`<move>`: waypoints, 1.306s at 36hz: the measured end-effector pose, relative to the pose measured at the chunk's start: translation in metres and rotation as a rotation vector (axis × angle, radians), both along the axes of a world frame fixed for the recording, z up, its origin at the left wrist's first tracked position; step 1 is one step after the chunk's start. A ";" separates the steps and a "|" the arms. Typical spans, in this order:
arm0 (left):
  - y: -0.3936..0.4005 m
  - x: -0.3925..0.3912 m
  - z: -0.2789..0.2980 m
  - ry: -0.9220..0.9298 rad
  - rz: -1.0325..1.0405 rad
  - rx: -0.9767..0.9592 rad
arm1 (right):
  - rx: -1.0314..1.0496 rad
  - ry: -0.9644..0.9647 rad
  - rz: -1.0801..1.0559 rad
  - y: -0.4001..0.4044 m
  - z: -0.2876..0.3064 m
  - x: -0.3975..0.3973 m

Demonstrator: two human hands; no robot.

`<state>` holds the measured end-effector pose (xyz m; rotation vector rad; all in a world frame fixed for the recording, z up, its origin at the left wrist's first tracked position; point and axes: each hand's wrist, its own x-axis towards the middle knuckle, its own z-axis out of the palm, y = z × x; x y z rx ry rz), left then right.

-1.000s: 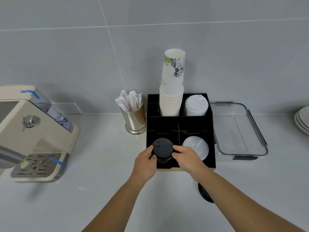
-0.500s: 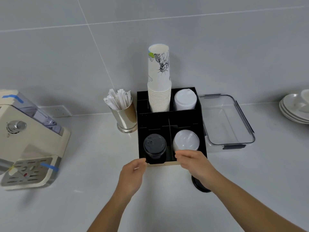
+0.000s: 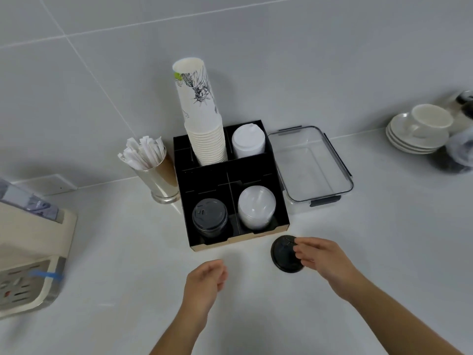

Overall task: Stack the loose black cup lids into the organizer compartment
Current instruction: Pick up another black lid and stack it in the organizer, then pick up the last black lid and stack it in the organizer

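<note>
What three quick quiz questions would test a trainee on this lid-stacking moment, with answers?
1. True or false: the loose black lid lies on the counter, outside the organizer.
2. Which organizer compartment holds the black lid stack: A front-left, B front-right, C back-right?
3. Which hand is at the loose black lid?

Key
1. True; it lies just off the organizer's front-right corner.
2. A; the clear lids sit front-right and the white lids back-right.
3. The right hand, fingers spread over the lid's right edge; a firm grip cannot be confirmed. The left hand is empty, loosely curled above the counter.
</note>
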<state>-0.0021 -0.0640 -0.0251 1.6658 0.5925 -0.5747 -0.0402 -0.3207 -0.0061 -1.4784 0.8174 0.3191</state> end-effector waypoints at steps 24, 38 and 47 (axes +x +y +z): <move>-0.095 0.009 -0.011 0.082 -0.405 0.064 | -0.032 0.128 -0.035 -0.022 -0.021 -0.013; -0.108 0.007 -0.017 0.092 -0.386 0.089 | -0.039 0.147 0.053 -0.015 -0.023 -0.008; -0.099 -0.007 -0.016 0.032 -0.288 0.077 | -0.134 0.141 0.109 -0.010 -0.016 -0.009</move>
